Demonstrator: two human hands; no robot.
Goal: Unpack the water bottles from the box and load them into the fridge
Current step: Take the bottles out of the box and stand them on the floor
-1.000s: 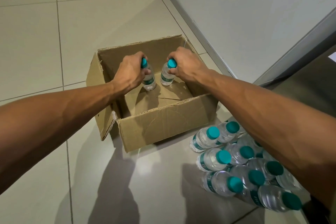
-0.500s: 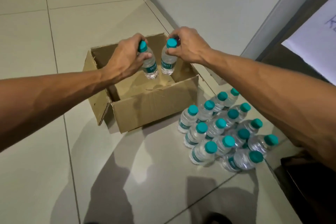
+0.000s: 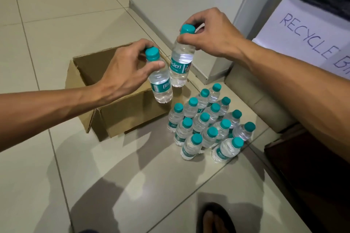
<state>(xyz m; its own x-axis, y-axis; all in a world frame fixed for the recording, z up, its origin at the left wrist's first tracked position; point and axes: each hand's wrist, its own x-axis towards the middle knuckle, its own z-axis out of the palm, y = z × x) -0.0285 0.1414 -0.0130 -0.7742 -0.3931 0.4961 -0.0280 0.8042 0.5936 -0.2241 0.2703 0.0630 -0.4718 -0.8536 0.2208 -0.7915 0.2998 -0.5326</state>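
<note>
My left hand (image 3: 127,69) pinches a small clear water bottle (image 3: 161,83) by its teal cap and holds it in the air over the right end of the open cardboard box (image 3: 121,113). My right hand (image 3: 210,33) grips a second bottle (image 3: 180,63) by its cap, higher and just to the right. The two bottles hang side by side, nearly touching. Several more teal-capped bottles (image 3: 206,123) stand clustered on the tiled floor to the right of the box. What I can see of the box's inside holds no bottles.
A white wall corner and skirting (image 3: 212,73) run behind the bottles. A white sheet lettered "RECYCLE B" (image 3: 310,38) hangs at the right on a dark bin. A dark low surface (image 3: 306,172) lies at the lower right. My foot in a sandal (image 3: 216,219) is at the bottom.
Both hands have lifted their bottles up out of the box and carried them to the right, toward the cluster on the floor. My view has shifted right, showing the lettered sheet.
</note>
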